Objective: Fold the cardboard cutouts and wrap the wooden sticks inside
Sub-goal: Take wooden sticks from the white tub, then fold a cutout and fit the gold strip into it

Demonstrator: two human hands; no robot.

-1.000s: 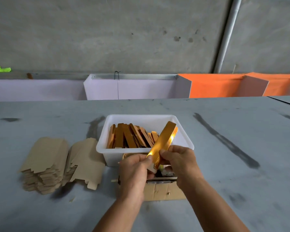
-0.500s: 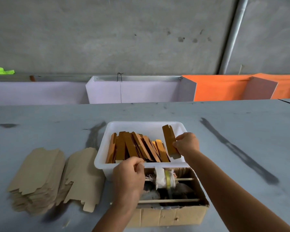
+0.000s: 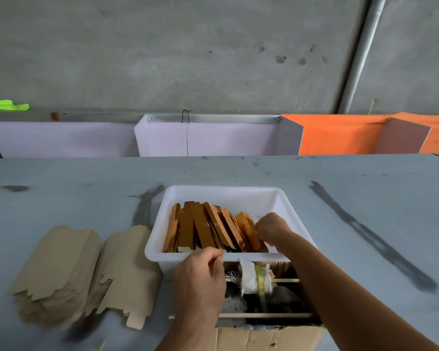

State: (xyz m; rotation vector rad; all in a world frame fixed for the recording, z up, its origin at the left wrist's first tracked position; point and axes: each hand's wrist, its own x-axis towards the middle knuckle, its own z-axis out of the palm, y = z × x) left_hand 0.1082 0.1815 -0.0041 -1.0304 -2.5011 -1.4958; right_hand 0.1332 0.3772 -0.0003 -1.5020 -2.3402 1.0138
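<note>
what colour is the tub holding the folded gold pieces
White. The tub shows best in the head view, the only one here.

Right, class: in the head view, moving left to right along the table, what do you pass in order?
Stack of flat cardboard cutouts → second cutout pile → left hand → right hand, reaching into the white tray of gold wrapped pieces → dark streak on the table.
</note>
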